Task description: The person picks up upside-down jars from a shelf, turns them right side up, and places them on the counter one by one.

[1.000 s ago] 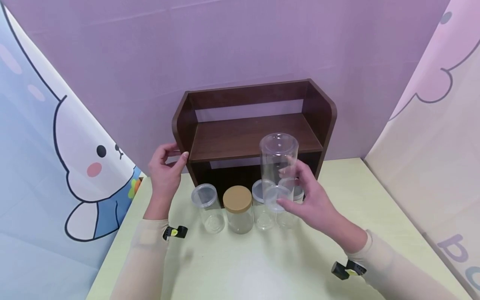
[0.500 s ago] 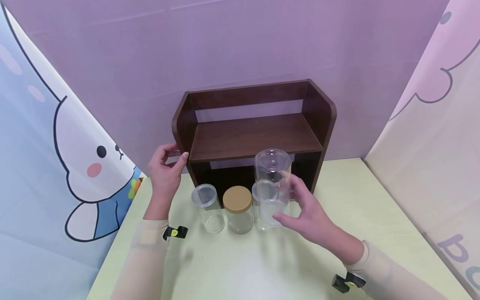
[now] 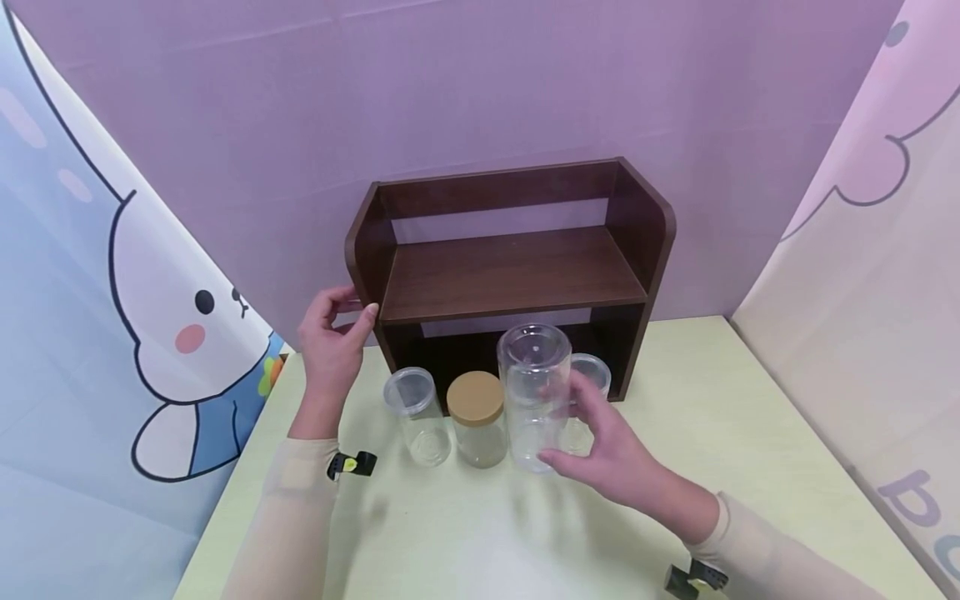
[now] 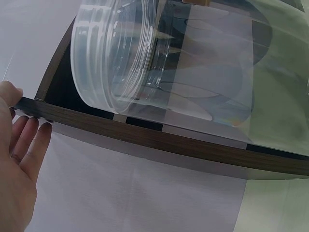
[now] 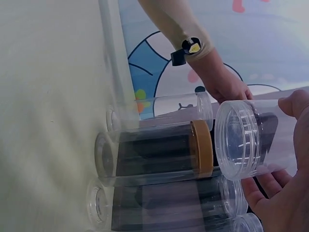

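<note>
My right hand [image 3: 607,446] grips a clear plastic jar [image 3: 534,358] from its right side, above a row of standing jars. In the right wrist view this jar's clear lid [image 5: 236,140] faces the table, so it is upside down. My left hand [image 3: 333,354] holds the left side panel of a dark brown two-tier shelf [image 3: 517,275], thumb on the front edge. Before the shelf stand a clear-lidded jar [image 3: 420,417], a jar with a tan lid [image 3: 477,400] and another clear-lidded jar [image 3: 591,375]. A further jar [image 5: 169,205] is largely hidden behind the held one in the head view.
The shelf stands on a pale table [image 3: 435,533] against a purple cloth backdrop [image 3: 480,92]. A printed cartoon cloth [image 3: 172,317] hangs on the left, a pale one [image 3: 862,333] on the right. The shelf's upper board [image 3: 517,267] is bare.
The right hand has carried the held jar downward and to the left, uncovering the rightmost standing jar. The left hand and the shelf have stayed where they were.
</note>
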Tool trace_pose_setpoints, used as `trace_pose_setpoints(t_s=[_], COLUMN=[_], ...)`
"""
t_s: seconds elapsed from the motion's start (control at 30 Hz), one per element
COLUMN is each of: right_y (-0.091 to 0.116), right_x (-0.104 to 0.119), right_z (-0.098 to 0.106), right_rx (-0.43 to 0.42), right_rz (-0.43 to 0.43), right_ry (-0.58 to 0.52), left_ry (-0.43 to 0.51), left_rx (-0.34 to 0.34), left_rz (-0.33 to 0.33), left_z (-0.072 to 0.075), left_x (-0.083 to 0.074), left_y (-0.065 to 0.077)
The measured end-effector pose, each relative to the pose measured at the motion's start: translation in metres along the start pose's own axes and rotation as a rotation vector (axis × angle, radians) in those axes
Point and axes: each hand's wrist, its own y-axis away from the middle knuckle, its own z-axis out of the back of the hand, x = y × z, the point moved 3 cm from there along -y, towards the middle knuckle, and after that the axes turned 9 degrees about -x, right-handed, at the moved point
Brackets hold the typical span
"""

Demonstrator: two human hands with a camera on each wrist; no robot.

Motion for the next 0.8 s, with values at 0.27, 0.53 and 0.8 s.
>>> trace_pose_setpoints(t_s=[0.27, 0.53, 0.8], right_y=[0.009, 0.015, 0.017], right_x=[-0.007, -0.013, -0.013], right_z=[-0.004, -0.007, -0.008], right_rx=[0.022, 0.037, 0.038], right_rz=[-0.049, -0.058, -0.046], right_ry=[-0.009, -0.010, -0.018], left_ry=[-0.011, -0.047, 0.063], left_rx=[0.003, -0.008, -0.147], left_rz=[0.001, 0.020, -0.010], left_z=[0.000, 0.001, 0.007], left_x=[-0.001, -0.002, -0.015], left_y=[0.001, 0.003, 0.012])
